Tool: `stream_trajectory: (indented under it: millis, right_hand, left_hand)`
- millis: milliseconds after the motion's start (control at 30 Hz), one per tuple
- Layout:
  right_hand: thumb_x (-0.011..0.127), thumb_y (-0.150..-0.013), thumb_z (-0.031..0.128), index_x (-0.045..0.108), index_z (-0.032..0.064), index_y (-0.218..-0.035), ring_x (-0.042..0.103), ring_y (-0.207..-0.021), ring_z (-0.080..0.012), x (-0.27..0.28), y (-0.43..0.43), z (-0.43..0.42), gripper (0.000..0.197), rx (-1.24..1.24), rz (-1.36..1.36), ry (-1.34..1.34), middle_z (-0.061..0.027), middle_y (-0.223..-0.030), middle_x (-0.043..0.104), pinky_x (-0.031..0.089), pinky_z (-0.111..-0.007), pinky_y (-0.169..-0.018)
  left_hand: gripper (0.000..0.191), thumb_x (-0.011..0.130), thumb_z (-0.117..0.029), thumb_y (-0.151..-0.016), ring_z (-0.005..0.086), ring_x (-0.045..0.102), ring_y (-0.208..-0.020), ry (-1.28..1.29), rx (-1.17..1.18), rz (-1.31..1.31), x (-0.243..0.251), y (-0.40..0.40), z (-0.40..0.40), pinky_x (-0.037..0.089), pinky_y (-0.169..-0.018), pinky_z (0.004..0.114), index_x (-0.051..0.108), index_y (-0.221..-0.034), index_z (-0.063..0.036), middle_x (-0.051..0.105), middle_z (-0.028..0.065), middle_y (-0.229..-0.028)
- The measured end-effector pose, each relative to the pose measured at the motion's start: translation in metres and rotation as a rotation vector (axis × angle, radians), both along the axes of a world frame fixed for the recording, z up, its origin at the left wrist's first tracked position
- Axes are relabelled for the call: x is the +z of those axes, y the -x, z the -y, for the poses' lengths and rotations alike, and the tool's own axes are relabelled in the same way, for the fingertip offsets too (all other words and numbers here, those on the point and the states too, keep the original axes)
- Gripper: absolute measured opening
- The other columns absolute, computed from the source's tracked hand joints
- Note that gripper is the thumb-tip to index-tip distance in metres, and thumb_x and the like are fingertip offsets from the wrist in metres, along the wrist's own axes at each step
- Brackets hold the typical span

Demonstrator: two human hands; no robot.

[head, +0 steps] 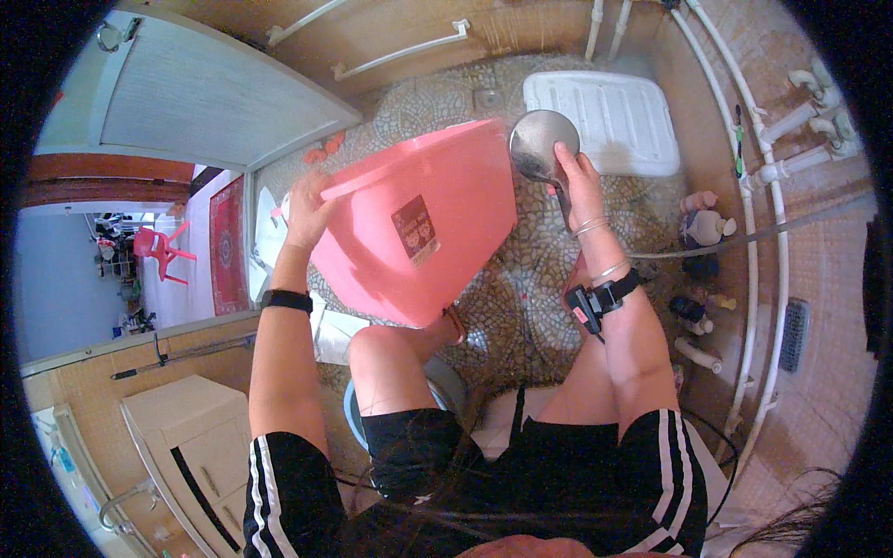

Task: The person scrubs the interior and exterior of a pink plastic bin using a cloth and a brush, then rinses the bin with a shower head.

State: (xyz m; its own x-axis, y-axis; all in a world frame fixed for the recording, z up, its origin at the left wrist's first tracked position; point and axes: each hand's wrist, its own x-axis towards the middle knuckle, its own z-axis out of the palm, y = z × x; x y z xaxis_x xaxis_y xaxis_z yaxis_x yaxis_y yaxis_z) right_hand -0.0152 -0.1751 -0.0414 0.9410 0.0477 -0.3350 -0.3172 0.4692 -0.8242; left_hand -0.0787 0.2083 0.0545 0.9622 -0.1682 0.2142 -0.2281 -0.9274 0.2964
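A large pink plastic tub [453, 202] with a dark sticker on its side stands tilted in front of me. My left hand [308, 209] grips its rim at the left. In my right hand [582, 185] is a metal-coloured handheld shower head [545, 145], held by its handle close to the tub's right side, fingertips at the edge of its round face. A gap shows between the shower head and my right wrist's bangles. Whether water is flowing cannot be told. A grey hose [722, 245] runs off to the right.
A white ribbed plastic lid [600, 125] lies on the pebble-patterned floor beyond the shower head. Several bottles [704, 229] stand by the right wall below white pipes [774, 279]. An open door [223, 97] is at the upper left, a cabinet [188, 432] at the lower left.
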Motion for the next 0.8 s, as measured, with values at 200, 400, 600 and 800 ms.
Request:
stream_trajectory:
  millis: [200, 400, 600, 800]
  right_hand:
    - [0.058, -0.079, 0.046, 0.058, 0.0059, -0.092, 0.051, -0.064, -0.0085, 0.017, 0.013, -0.002, 0.042, 0.269, 0.001, 0.016, 0.0004, -0.076, 0.056, 0.039, -0.022, -0.048]
    - [0.054, -0.085, 0.037, 0.056, 0.0064, -0.089, 0.052, -0.062, -0.0069, 0.018, 0.016, -0.01, 0.031, 0.412, 0.09, 0.051, 0.0017, -0.07, 0.054, 0.038, -0.022, -0.048]
    - [0.061, -0.082, 0.027, 0.05, 0.006, -0.086, 0.05, -0.073, -0.0071, 0.029, 0.018, -0.005, 0.024, 0.672, 0.278, 0.223, 0.0008, -0.077, 0.052, 0.043, -0.022, -0.065]
    - [0.068, -0.075, 0.014, 0.046, 0.0021, -0.107, 0.05, -0.082, -0.0082, 0.019, 0.02, -0.008, 0.04, 0.872, 0.505, 0.26, 0.0008, -0.087, 0.053, 0.043, -0.024, -0.072]
  left_hand:
    - [0.035, 0.063, -0.029, -0.066, 0.036, 0.05, -0.088, -0.013, 0.049, -0.043, -0.003, 0.017, -0.007, 0.038, -0.077, 0.042, 0.057, -0.086, -0.0008, 0.055, 0.0163, -0.087]
    - [0.034, 0.061, -0.028, -0.068, 0.0358, 0.049, -0.09, -0.04, 0.045, -0.086, 0.006, 0.031, 0.002, 0.036, -0.08, 0.041, 0.057, -0.089, -0.0017, 0.054, 0.0166, -0.093]
    - [0.034, 0.058, -0.015, -0.071, 0.0359, 0.047, -0.095, -0.081, 0.027, -0.01, 0.012, 0.051, 0.029, 0.034, -0.087, 0.042, 0.053, -0.102, -0.0041, 0.05, 0.0185, -0.105]
    - [0.034, 0.057, -0.011, -0.069, 0.0381, 0.044, -0.097, -0.155, 0.084, 0.033, 0.012, 0.069, 0.069, 0.028, -0.094, 0.048, 0.048, -0.1, 0.001, 0.047, 0.0222, -0.102]
